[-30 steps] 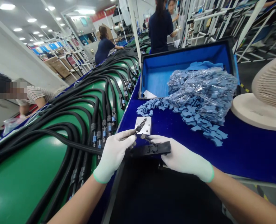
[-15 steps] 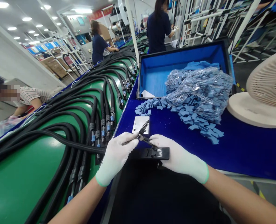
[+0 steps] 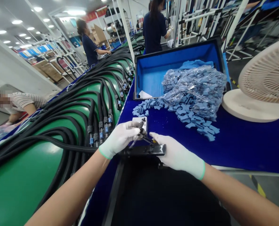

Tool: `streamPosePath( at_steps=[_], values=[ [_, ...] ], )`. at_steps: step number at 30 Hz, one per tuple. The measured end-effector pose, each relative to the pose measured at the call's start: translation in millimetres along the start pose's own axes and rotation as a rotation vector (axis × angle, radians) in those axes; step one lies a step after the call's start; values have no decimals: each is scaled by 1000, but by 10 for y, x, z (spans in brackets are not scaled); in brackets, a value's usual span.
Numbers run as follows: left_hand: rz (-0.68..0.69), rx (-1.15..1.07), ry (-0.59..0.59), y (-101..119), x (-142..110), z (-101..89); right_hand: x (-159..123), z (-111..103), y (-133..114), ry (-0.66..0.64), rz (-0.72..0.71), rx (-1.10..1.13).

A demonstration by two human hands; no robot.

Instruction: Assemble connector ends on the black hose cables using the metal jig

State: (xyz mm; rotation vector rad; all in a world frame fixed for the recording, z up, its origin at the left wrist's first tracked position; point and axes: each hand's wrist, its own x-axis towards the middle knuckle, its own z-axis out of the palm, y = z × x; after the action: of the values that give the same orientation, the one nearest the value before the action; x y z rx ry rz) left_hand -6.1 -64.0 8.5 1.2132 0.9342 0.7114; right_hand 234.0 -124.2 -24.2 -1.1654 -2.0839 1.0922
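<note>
The left hand (image 3: pixel 120 137) wears a white glove, and its fingers (image 3: pixel 132 127) are curled shut on a small black ribbed piece (image 3: pixel 141 124); the piece sticks up just past the fingertips, over a white card (image 3: pixel 136 121) on the blue table top (image 3: pixel 243 147); a thin dark stem (image 3: pixel 147 139) runs from near that piece toward the right hand (image 3: pixel 177 151), also in a white glove; its fingers (image 3: pixel 159 138) lie long and reach to the stem, but I cannot tell if they are gripping it or just touching it; a black flat plate (image 3: pixel 145 150) lies right under both hands, at the table's edge; the ribbed piece looks light, stiff and small, so it may slip, and the best place to hold it seems to be the thick part, with the thin end left free; the stem looks thin enough to bend or snap if pushed hard; the plate looks stiff and is best held by its edges; loose blue soft pieces (image 3: pixel 188 121) lie beyond the hands, next to a clear plastic bag (image 3: pixel 196 89) full of more of them, and the bag sags over the rim of a blue-lined case (image 3: pixel 177 47); black cables (image 3: pixel 90 116) with blue-tipped plugs (image 3: pixel 101 135) lie on a green belt (image 3: pixel 17 185) to the left; a white fan (image 3: pixel 266 73) stands to the right; two people in dark shirts (image 3: pixel 153 31) (image 3: pixel 89 45) work farther off.
</note>
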Motion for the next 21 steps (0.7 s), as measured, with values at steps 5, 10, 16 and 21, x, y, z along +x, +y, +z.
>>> streamPosePath(
  at_steps=[5, 10, 16, 21],
  values=[
    [-21, 154, -38, 125, -41, 17, -12, -57, -41, -97, 91, 45],
    [-23, -198, -141, 8, 3, -28, -44, -16, -31, -58, 128, 46],
    [39, 533, 110, 189, -146, 111, -27, 84, 106, 58, 80, -77],
    [56, 712, 202, 282, -187, 215, 82, 234, 291, 130, -10, -97]
  ],
)
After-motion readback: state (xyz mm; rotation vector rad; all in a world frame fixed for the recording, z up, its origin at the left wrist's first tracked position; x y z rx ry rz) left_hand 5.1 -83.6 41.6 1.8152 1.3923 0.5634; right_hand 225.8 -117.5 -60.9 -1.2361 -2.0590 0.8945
